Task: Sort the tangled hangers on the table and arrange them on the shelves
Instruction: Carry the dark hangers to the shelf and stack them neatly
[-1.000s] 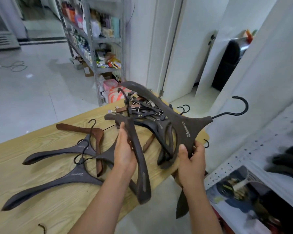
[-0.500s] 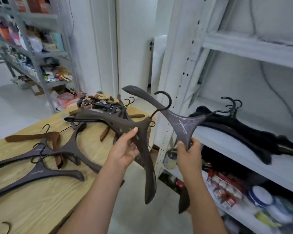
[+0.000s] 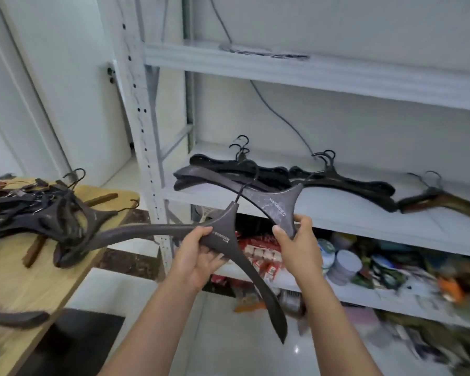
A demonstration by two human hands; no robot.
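Gripping the left hanger [image 3: 152, 229] at its neck with the left hand [image 3: 198, 256], fingers [image 3: 215, 259] curled underneath and thumb pressed on top; pinching the right hanger [image 3: 280, 206] just below its neck with the right hand [image 3: 296, 245], thumb in front and fingers wrapped behind. Both held in the air in front of the middle shelf [image 3: 364, 221], between it and the table [image 3: 25, 280]; neither set down yet. Already lying on that shelf: one black stack [image 3: 215, 162], a second black stack [image 3: 350, 183] beside it, and a brown hanger [image 3: 451, 200] further right. Left on the table: a tangled pile [image 3: 38, 213], hooks and arms interlocked.

Likeliest trouble at the crossing of the two held pieces: hook of the left hanger rising across the long arm of the right hanger (caught over it or merely passing in front, impossible to tell); if caught, pulling the hands apart would probably wrench one out of its grip, the lighter pinch on the right going first. Also worth watching: the long lower arm of the left hanger hanging well down, apt to sweep the jars [image 3: 345, 264] on the shelf below when swung in; and upright hooks on both stacks, ready to snag an incoming arm and drag a stack toward the front edge.
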